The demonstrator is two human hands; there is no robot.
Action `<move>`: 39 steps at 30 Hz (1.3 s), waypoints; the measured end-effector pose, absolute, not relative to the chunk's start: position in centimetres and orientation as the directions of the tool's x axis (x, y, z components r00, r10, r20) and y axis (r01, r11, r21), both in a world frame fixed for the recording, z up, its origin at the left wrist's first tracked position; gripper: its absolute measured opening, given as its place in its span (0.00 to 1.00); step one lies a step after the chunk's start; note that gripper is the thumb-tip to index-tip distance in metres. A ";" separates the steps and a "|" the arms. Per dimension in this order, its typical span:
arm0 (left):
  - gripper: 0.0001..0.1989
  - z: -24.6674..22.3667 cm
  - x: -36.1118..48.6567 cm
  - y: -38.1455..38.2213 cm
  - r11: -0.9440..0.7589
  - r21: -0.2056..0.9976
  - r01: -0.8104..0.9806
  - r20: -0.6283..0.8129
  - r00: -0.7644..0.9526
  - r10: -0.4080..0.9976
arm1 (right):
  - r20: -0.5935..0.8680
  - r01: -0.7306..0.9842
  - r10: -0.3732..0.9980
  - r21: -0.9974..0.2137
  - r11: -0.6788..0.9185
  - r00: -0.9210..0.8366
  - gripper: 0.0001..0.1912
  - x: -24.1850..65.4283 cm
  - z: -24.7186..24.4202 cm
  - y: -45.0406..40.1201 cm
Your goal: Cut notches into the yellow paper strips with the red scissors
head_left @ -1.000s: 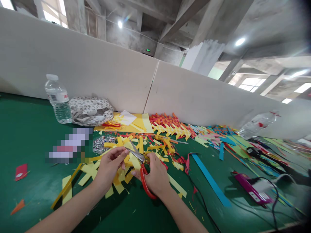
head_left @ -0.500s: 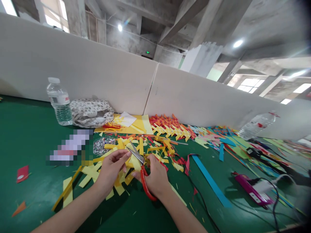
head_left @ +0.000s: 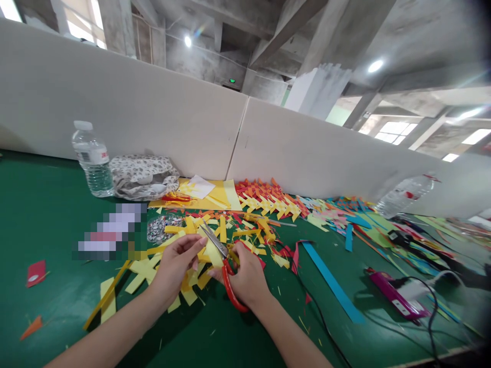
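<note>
My right hand (head_left: 247,276) is closed around a pair of scissors (head_left: 231,292) with red handles. Their metal blades point up and to the left, towards the fingertips of the other hand. A darker yellow piece shows by the right fingers. My left hand (head_left: 180,260) pinches a pale yellow paper strip (head_left: 214,254), which lies under the blades between both hands. Whether the blades are fully together is hard to see. Beneath and around the hands spread many loose yellow paper strips (head_left: 140,276) on the green table (head_left: 184,337).
Behind the hands lie a bag of small googly eyes (head_left: 163,228), woven paper pieces (head_left: 264,199) and yellow sheets (head_left: 230,191). A water bottle (head_left: 92,161) stands at the left by a patterned cloth bag (head_left: 146,176). Rightward are a blue strip (head_left: 332,283), a purple power strip (head_left: 399,296) and cables.
The hands, scissors and paper strip keep nearly the same place. The view has shifted very slightly.
</note>
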State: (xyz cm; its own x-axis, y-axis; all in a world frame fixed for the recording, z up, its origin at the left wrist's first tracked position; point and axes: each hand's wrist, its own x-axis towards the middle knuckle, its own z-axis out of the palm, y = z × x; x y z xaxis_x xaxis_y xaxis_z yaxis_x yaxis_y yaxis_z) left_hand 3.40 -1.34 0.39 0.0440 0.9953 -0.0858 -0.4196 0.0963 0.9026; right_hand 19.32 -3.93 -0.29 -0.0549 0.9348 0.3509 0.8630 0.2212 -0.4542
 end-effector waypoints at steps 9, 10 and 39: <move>0.11 0.1 3.2 -1.3 0.084 0.907 -0.413 -0.070 0.048 0.996 | 0.359 0.842 0.933 -0.504 0.193 0.001 0.17 19.4 -0.1 -3.7; 0.11 0.1 3.2 -1.2 0.085 0.905 -0.416 -0.070 0.051 0.996 | 0.373 0.847 0.928 -0.498 0.185 0.016 0.16 19.5 0.0 -3.7; 0.11 0.1 3.5 -1.2 0.099 0.912 -0.399 -0.085 0.051 0.995 | 0.347 0.897 0.931 -0.369 0.244 -0.111 0.20 19.5 0.0 -3.8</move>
